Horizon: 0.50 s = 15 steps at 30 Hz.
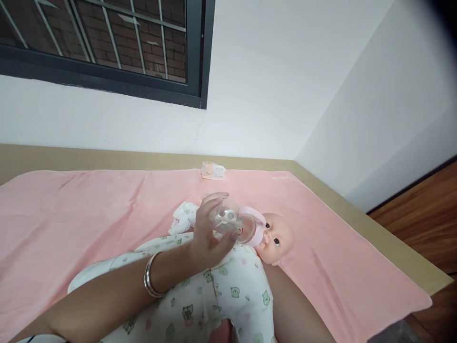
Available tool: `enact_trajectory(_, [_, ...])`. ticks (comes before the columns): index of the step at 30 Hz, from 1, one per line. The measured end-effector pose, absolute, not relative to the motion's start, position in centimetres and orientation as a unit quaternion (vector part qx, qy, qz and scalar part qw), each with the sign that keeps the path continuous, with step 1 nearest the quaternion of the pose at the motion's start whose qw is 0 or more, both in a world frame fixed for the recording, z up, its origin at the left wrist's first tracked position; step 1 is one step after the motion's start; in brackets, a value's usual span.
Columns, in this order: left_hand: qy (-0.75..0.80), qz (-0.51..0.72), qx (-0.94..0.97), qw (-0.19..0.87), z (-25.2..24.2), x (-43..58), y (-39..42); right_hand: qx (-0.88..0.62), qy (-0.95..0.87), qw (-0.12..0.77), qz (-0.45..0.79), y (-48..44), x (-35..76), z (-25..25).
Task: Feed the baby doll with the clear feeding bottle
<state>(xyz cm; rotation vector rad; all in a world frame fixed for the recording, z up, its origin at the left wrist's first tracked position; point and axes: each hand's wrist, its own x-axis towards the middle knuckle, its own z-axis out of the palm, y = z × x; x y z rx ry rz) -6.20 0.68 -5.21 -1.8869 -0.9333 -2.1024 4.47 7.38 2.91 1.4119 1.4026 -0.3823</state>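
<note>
A baby doll (276,238) in a white romper printed with small bears lies on its back on a pink towel (89,214), head to the right. My left hand (207,233), with a metal bangle on the wrist, grips a clear baby bottle (239,227) that has a pink collar. The bottle's teat end is at the doll's mouth. My right forearm (300,309) runs under the doll's shoulder and neck from the bottom edge. The right hand itself is hidden beneath the doll.
The towel covers a tan table (357,209) set into a room corner with white walls. A small pale wrapped packet (213,170) lies at the towel's far edge. A dark-framed barred window is at upper left; wooden floor (421,214) lies to the right.
</note>
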Motion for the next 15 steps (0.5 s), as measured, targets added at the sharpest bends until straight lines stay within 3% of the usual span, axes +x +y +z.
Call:
enact_trajectory(12, [-0.309, -0.708, -0.629, 0.088, -5.3, -6.1, 0.7, 0.601, 0.56, 0.547, -0.161, 7.4, 4.3, 2.3])
enact_trajectory(15, [-0.304, -0.71, -0.629, 0.088, -5.3, -6.1, 0.7, 0.601, 0.599, 0.505, -0.156, 8.0, 4.5, 1.4])
